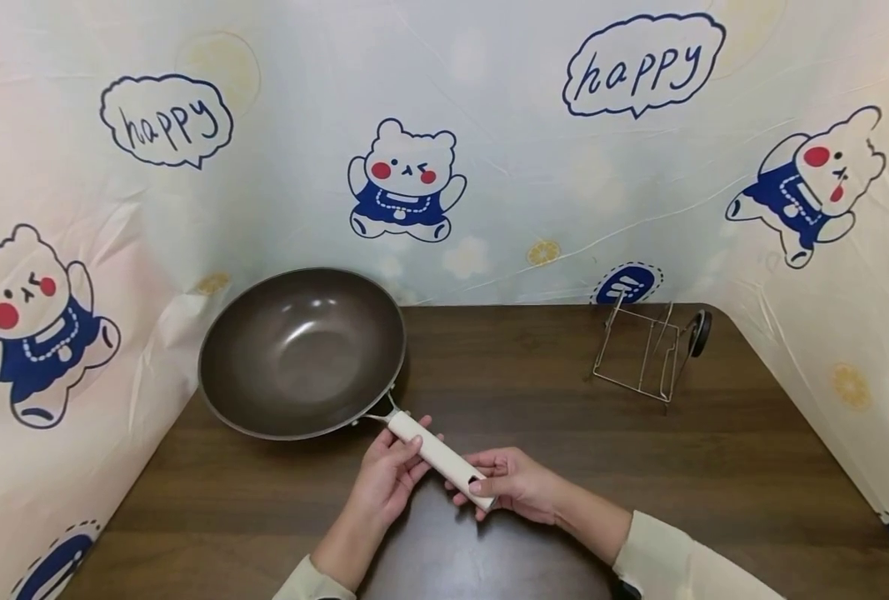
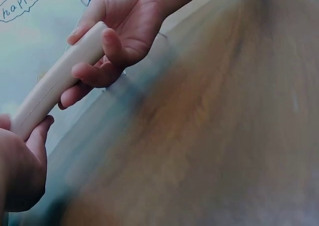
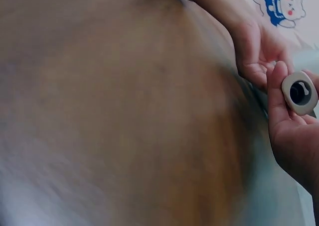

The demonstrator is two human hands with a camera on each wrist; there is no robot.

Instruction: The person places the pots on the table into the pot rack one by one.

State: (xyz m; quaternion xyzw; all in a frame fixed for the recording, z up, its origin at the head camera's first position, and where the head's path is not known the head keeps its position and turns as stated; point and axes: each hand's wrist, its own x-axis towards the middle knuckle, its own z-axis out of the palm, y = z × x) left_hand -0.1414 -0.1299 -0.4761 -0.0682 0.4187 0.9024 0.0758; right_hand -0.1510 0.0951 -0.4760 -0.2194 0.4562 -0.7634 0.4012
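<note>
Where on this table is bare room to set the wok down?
Bare wood lies between the wok and the wire rack, and along the table's right front, below the rack. It is crowded at the front centre, where left hand and right hand grip the handle.

The right hand (image 3: 289, 131) pinches the cream oval handle end (image 3: 299, 92) with its dark hole; the left hand (image 3: 256, 52) holds just beyond it above the blurred brown desk (image 3: 124, 111).
</note>
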